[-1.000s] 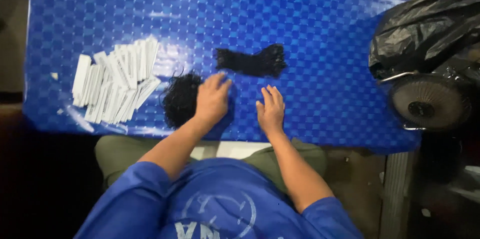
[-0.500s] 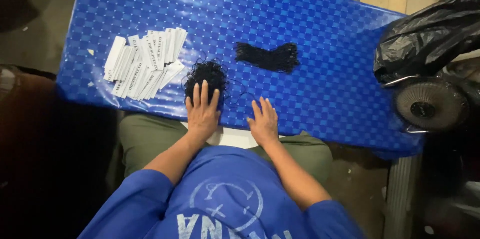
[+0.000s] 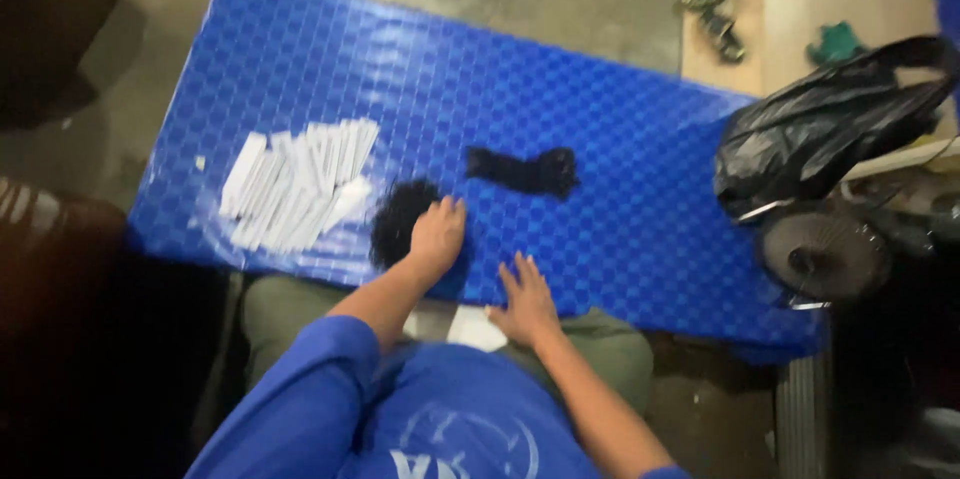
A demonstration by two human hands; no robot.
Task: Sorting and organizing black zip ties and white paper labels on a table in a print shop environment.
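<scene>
Blue patterned sheeting covers the counter (image 3: 560, 109), glossy, with a repeating woven-looking print. Since half a second ago the view has swung: the counter now sits tilted in frame, and more concrete floor shows beyond its far edge. Left hand (image 3: 437, 235) has shifted forward, fingers loosely spread, flat, touching the near side of a dark, fuzzy round clump (image 3: 400, 219) close to the counter's near edge; grips nothing. Right hand (image 3: 524, 301) lies open, palm down, fingers splayed on the sheeting at the near edge, just beside the left, as before. Second dark bundle (image 3: 522, 170), elongated and stringy, lies apart toward the counter's middle, untouched. Heap of flat white strips (image 3: 295, 184), overlapping like slats, sits near the counter's left end, just beside the clump. Off the right end: crumpled black plastic bag (image 3: 830, 134), shiny, and below it a round fan grille (image 3: 825, 257). Sandals (image 3: 715, 9) on the floor beyond.
</scene>
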